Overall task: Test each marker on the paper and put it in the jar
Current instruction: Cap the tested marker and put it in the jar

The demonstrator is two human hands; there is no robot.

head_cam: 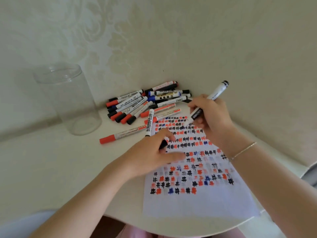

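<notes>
The right hand [210, 114] has its grip wrapped round a black-ended marker [208, 102]. The marker's long axis slants from its tail, up and away beyond the grip, down to its tip just below the grip, at or very near the top rows of the paper [193, 170]. The left hand [154, 153], across the sheet from that grip, holds what looks like a black cap [163, 144] and steadies the paper. The jar [68, 98] stands upright, far off to the left of both grips and nearer the left hand, beyond the pile of markers [145, 102] on the surface [51, 169]. Any drop into it probably means a long reach across.
</notes>
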